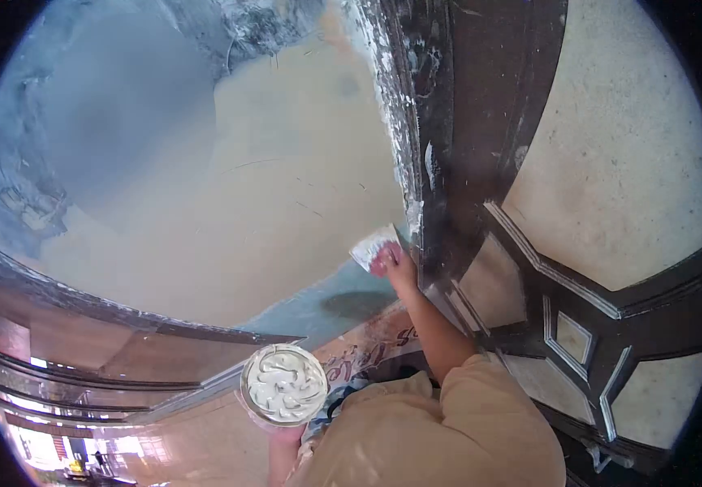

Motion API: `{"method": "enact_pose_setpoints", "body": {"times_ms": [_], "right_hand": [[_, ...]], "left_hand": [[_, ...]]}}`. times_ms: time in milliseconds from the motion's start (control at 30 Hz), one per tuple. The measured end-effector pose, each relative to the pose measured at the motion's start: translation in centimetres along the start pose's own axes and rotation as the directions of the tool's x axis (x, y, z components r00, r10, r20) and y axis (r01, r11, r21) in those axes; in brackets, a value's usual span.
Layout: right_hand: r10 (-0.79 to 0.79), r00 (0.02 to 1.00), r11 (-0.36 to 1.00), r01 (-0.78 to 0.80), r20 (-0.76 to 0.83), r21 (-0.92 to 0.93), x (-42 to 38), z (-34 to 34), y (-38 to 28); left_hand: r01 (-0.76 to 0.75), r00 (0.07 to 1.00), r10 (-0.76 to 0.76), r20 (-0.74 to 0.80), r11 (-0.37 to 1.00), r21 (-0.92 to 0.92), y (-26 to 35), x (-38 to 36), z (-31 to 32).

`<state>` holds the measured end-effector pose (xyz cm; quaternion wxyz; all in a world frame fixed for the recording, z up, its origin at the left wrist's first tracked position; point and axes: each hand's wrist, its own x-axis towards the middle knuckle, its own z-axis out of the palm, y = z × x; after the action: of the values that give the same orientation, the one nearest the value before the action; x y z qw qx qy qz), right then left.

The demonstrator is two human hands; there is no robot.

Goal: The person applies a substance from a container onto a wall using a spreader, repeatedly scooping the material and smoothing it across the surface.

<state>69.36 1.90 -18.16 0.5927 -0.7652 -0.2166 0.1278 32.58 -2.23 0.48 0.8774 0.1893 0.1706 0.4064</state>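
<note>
My right hand [399, 273] is closed around a putty knife [373, 246] with a reddish-pink grip and white filler smeared over its wide blade. The blade is against or very close to the wall [302, 162], near a dark vertical trim; exact contact is hard to tell. That wall is beige in the middle, with blue-grey patches above and a blue-green strip below. Low in the view, my left hand [274, 428] supports a round tub [286, 385] full of creamy white filler with swirled ridges. The tub hides most of this hand's fingers.
Dark trim [416, 97] streaked with white runs down the wall's right side. Further right stands a dark panelled door [578, 325] with pale insets. Lettered cloth or board [367, 345] lies below. A bright opening [66, 446] shows at the lower left.
</note>
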Motion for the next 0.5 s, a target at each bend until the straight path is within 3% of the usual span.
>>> {"method": "enact_pose_setpoints", "body": {"times_ms": [33, 67, 100, 133, 167, 200, 267, 367, 400, 433, 467, 500], "right_hand": [[0.077, 0.997, 0.996, -0.078, 0.023, 0.049, -1.2, -0.1, 1.9], [0.077, 0.997, 0.996, -0.079, 0.022, 0.053, -2.2, 0.0, 3.0], [0.051, 0.999, 0.993, -0.050, -0.012, 0.112, -2.9, 0.1, 3.6], [0.027, 0.998, 0.986, -0.019, -0.048, 0.165, -3.1, 0.1, 4.1], [0.013, 0.999, 0.965, -0.002, -0.039, 0.261, -3.4, 0.0, 3.4], [0.015, 0.999, 0.966, -0.004, -0.043, 0.257, -3.4, -0.2, 2.1], [-0.054, 0.998, 0.869, 0.059, -0.024, 0.491, -2.5, -1.1, -2.9], [-0.186, 0.982, 0.915, 0.165, 0.023, 0.369, -1.1, -3.8, -11.0], [-0.232, 0.972, 0.939, 0.229, -0.019, 0.256, 0.1, -3.1, -10.7], [-0.249, 0.968, 0.917, 0.249, -0.038, 0.311, 0.9, -2.6, -10.4], [-0.266, 0.962, 0.892, 0.268, -0.056, 0.364, 1.3, -2.3, -10.3], [-0.268, 0.962, 0.891, 0.270, -0.057, 0.366, 1.2, -2.5, -10.6]], "left_hand": [[-0.049, 0.999, 0.048, 0.015, 0.998, 0.037, -0.1, -0.1, -0.7], [-0.096, 0.995, 0.094, 0.037, 0.992, 0.077, -0.1, 0.0, -1.4], [-0.180, 0.982, 0.189, -0.007, 0.941, 0.286, -0.1, 0.2, -2.1], [-0.177, 0.983, 0.186, -0.002, 0.942, 0.286, -0.1, 0.5, -2.8], [-0.213, 0.974, 0.225, 0.020, 0.886, 0.413, -0.2, 0.6, -3.2], [-0.245, 0.964, 0.262, 0.046, 0.812, 0.530, -0.4, 0.7, -3.6], [-0.297, 0.940, 0.322, 0.112, 0.613, 0.732, -0.4, 0.8, -4.3], [-0.335, 0.899, 0.365, 0.242, 0.216, 0.917, -0.2, 0.8, -4.6], [-0.337, 0.899, 0.363, 0.245, 0.215, 0.917, -0.2, 0.9, -3.8], [-0.268, 0.953, 0.286, 0.095, 0.660, 0.702, -0.2, 0.8, -2.9], [-0.134, 0.990, 0.142, -0.003, 0.941, 0.311, -0.2, 0.7, -1.5], [-0.142, 0.990, 0.123, 0.071, 0.878, 0.458, -0.1, 0.4, 0.5]]}}
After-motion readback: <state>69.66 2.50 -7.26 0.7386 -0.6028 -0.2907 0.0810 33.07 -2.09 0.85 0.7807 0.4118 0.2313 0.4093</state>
